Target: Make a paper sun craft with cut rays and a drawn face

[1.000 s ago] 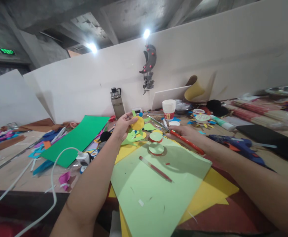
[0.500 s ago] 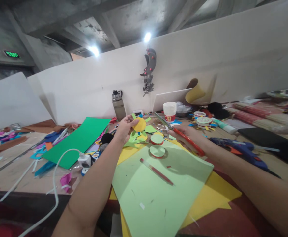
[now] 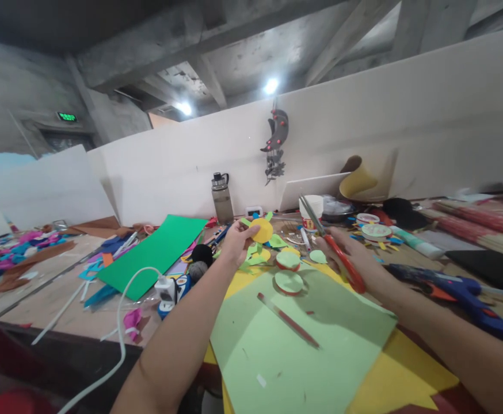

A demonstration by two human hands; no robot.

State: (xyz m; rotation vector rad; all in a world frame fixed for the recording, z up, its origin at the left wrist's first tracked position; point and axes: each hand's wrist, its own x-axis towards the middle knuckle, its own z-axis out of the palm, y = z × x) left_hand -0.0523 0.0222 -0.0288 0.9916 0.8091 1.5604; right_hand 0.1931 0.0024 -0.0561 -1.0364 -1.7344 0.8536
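My left hand point(image 3: 237, 242) pinches a yellow paper disc point(image 3: 261, 230) with small green and blue tabs at its edge. A pair of scissors point(image 3: 343, 260) with red handles is in my right hand point(image 3: 350, 253), blades pointing up and away to the left. Below the hands lies a light green sheet point(image 3: 273, 351) on yellow paper point(image 3: 400, 368). Two round green-topped pieces with red sides, one nearer point(image 3: 289, 282) and one farther point(image 3: 288, 260), sit at its far edge. A red pen point(image 3: 288, 320) lies across the sheet. Close to my right hand is a small green paper disc point(image 3: 318, 256).
On the left are a dark green sheet point(image 3: 156, 253) and a white plug with cable point(image 3: 165, 287). A bottle point(image 3: 221, 201) and paper cups point(image 3: 311, 210) stand at the back. To the right lies a blue glue gun point(image 3: 445, 290). Paper scraps clutter the table.
The view has shifted, so everything appears lower and farther right. The scissors point more steeply upward, and the small green disc near my right hand is more exposed. Both hands keep their hold.
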